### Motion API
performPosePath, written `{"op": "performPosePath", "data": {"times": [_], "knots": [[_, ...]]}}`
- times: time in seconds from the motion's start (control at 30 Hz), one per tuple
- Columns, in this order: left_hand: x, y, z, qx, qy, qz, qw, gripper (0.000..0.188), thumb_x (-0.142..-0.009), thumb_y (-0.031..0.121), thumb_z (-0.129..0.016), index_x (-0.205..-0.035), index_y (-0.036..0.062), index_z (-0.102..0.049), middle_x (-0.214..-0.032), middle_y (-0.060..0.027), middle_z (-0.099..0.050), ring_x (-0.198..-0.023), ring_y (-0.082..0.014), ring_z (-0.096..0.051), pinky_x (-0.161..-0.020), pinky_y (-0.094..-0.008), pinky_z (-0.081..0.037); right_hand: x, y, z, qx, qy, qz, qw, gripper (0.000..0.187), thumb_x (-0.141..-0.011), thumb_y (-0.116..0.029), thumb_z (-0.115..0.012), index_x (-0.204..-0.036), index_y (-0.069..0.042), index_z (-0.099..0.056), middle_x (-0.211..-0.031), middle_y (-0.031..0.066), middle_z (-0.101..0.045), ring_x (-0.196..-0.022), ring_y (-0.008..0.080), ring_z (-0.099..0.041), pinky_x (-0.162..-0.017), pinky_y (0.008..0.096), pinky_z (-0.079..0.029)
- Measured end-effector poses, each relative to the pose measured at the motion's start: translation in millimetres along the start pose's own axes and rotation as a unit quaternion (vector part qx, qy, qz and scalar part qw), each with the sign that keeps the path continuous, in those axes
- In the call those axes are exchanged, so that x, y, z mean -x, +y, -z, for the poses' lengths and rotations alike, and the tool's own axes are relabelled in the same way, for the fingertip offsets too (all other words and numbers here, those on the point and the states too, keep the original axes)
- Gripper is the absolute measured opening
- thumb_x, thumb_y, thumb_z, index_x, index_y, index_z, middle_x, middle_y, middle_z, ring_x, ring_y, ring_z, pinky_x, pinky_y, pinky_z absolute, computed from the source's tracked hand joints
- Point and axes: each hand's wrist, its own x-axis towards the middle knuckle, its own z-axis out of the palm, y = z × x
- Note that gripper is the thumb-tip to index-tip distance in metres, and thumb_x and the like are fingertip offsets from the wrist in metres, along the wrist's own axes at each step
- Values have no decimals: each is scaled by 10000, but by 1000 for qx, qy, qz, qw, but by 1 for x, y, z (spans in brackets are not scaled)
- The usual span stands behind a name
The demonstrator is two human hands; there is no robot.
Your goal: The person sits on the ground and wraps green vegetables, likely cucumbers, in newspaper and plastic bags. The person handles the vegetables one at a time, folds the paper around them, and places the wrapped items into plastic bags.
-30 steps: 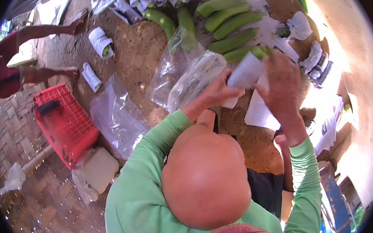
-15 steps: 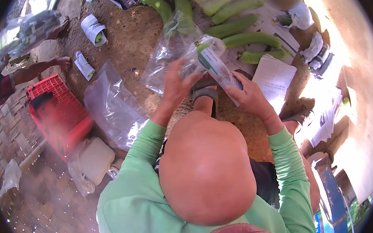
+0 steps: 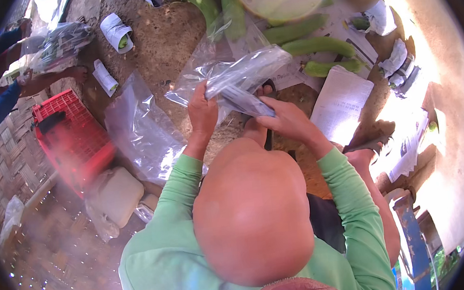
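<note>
Left of the stack of printed sheets, the left hand keeps a narrow grip on a clear plastic bag, and the right hand's grip is closed around the near end of a paper-wrapped roll. The roll, also left of the stack, seems to slant into or under the bag, glare blurring which. Long green vegetables lie just beyond the stack, a red crate well to its left.

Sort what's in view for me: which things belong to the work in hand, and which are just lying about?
Part of the work, by the look of it:
clear plastic bag, in the left hand
paper-wrapped roll, in the right hand
long green vegetables
paper stack

Apparently just lying about:
red crate
pale container
crumpled white plastic
</note>
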Motion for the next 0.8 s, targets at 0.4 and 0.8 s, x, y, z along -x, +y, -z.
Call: {"op": "performPosePath", "data": {"times": [0.4, 0.8], "knots": [[42, -81, -18, 59, 29, 60, 996, 789, -932, 373, -759, -1503, -31, -393, -1380, -264, -555, -1325, -406, -518, -1106, -470, -416, -107, 35, -102, -82, 49, 32, 995, 514, -922, -322, -648, -1333, -15, -626, -1312, 260, -658, -1220, 457, -603, -1034, 461, -471], [60, -45, 0, 94, -114, 26, 989, 445, -979, 131, -659, -1376, -10, -517, -1281, -150, -643, -1186, -256, -618, -1026, -378, -490, -78, 38, -71, 129, 4, 112, 985, 272, -898, -171, -656, -1139, -50, -690, -1144, 191, -711, -1127, 407, -644, -955, 476, -526]]}}
